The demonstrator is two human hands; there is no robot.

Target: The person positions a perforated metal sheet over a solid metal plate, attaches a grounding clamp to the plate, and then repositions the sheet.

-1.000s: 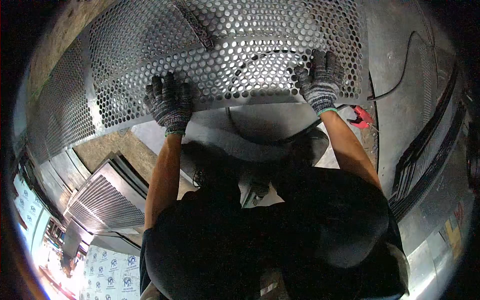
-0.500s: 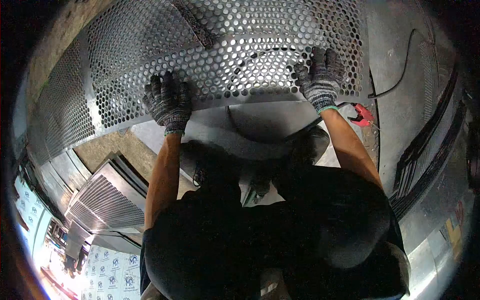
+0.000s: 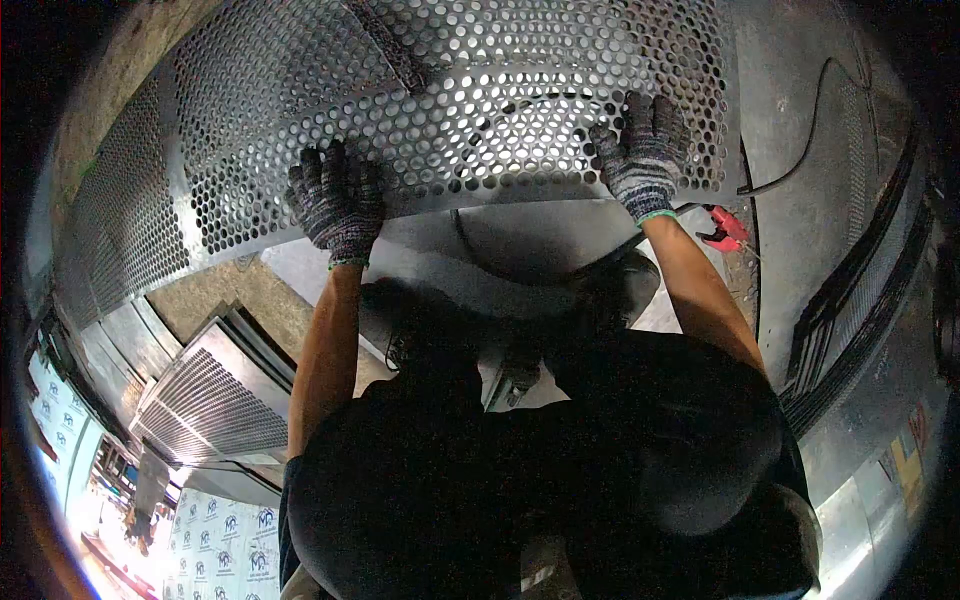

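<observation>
Perforated metal sheet (image 3: 440, 130) spans the upper view, its far edge cut off by the frame and its left end fading towards the dark lens border; what bears it underneath is hard to make out. Both hands, in striped knit gloves, lie well apart on it, palms down with fingers spread, neither clamped on anything: the left hand (image 3: 338, 195) at the near edge, the right hand (image 3: 645, 155) close to the near right corner. A dark, rough strip (image 3: 385, 48) reaches in from the top, partly out of frame. Beyond the sheet's right edge runs a black cable (image 3: 800, 160); near that corner sits a red clamp-like tool (image 3: 728, 230), details unclear. Dark clothing (image 3: 540, 470) hides the lower middle. At lower left, pale blue panels (image 3: 225, 545) carry a repeated logo resembling an M, its smaller lettering illegible.
</observation>
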